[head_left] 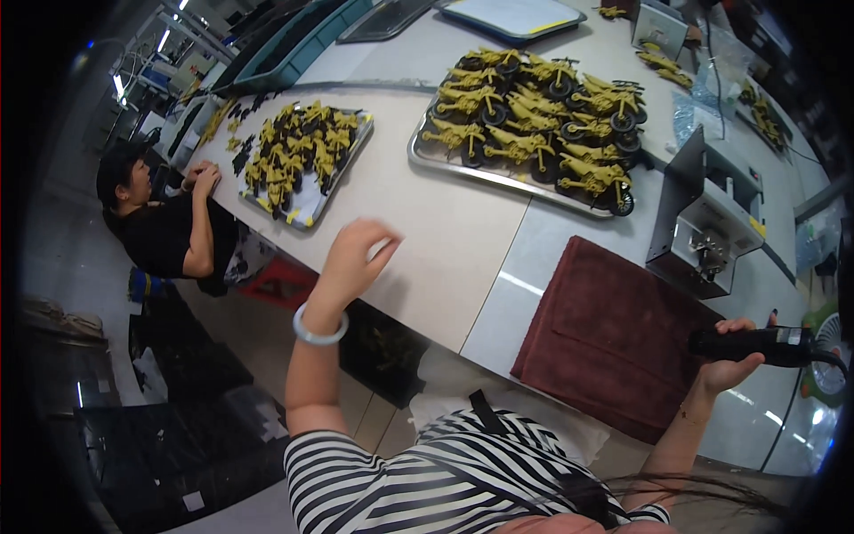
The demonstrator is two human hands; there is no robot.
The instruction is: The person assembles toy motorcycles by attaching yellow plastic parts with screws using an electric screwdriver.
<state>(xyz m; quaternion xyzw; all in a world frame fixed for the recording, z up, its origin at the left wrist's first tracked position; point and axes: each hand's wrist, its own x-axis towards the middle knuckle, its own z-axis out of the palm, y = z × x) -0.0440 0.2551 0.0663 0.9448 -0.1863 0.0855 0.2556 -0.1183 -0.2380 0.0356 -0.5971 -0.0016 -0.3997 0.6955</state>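
My left hand [356, 258], with a pale bangle at the wrist, is above the table's near edge, between two trays. Its fingertips are smeared by motion; thumb and fingers look apart, and nothing shows between them. At the right, my right hand [731, 367] is wrapped round a black corded electric screwdriver [783, 345], held over the right edge of a folded dark red towel [614, 329]. Beyond the towel, a metal tray [507, 182] holds several yellow-and-black toy motorcycles [534, 120]. A smaller tray [354, 160] at the left carries yellow-and-black parts [298, 156].
A grey metal box-like device [703, 218] stands behind the towel. A co-worker [169, 214] sits at the left table edge, hands over the table. Teal crates [289, 49] and a white-lined tray [511, 18] lie at the back. A green fan [827, 334] is at far right.
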